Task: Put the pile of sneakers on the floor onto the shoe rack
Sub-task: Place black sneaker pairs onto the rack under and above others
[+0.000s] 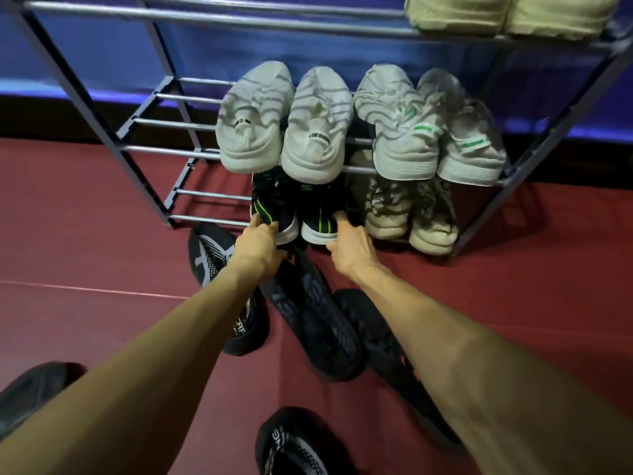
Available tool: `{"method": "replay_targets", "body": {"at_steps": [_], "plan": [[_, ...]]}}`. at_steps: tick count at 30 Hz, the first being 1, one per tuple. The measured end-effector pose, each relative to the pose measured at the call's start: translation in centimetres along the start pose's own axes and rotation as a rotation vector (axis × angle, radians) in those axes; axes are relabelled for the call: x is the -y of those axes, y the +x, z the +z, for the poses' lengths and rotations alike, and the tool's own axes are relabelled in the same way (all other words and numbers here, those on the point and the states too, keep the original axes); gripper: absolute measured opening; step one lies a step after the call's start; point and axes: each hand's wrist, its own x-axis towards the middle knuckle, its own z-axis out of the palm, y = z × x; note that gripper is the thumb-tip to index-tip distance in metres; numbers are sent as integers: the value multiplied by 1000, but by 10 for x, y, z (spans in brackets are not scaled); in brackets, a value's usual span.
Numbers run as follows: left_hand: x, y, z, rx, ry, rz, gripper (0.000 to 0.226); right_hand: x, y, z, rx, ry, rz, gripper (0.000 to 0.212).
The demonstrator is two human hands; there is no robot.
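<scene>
A pair of black sneakers with green stripes and white soles rests on the bottom tier of the metal shoe rack (147, 150). My left hand (257, 246) grips the heel of the left black-green sneaker (274, 209). My right hand (349, 246) grips the heel of the right black-green sneaker (320, 217). Several black sneakers lie in a pile on the floor under my forearms: one (212, 255) at the left, one (315, 323) in the middle, another (380, 337) beside it.
On the middle tier stand two white-grey sneakers (284, 125) and two white-green sneakers (428, 132). Beige sneakers (411, 214) fill the bottom tier's right side, and a beige pair (507, 15) sits on top. More black sneakers (294, 447) lie nearest me on the red floor (85, 234).
</scene>
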Motion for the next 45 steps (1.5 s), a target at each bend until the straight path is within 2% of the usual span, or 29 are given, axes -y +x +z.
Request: {"method": "replay_targets", "body": {"at_steps": [2,5,8,11,15,20,25,28,32,34,37,39,42,45], "plan": [[1,9,5,22,56,-8,52,-6,10,-1,27,-15,16,57],[-1,20,12,-23,-14,-45,44,-13,25,-5,104,-62,36,64],[3,27,9,10,-80,-71,55,-12,34,-9,163,-77,57,68],[6,23,4,83,-20,7,65,-9,23,-3,116,-48,53,66],[7,17,3,129,70,83,71,-8,2,10,52,-61,0,53],[-1,13,10,74,36,-27,82,-11,12,1,1,-119,2,47],[3,16,-6,123,68,-9,65,-9,24,2,7,-140,60,55],[12,17,-10,168,62,-43,76,-6,24,3,19,-135,94,59],[10,-1,-10,203,69,127,80,-2,22,5,37,-85,138,61],[9,-13,-10,248,96,187,70,0,17,6,53,-56,142,65],[16,-15,-4,324,177,165,52,-4,4,3,160,-62,108,81],[16,-14,-7,280,198,153,43,-5,-1,-5,233,-51,80,86],[21,-13,-9,184,204,189,43,-5,-9,-10,276,-63,54,88],[27,-12,-7,20,89,204,38,-4,-18,-6,240,-74,-24,88]]}}
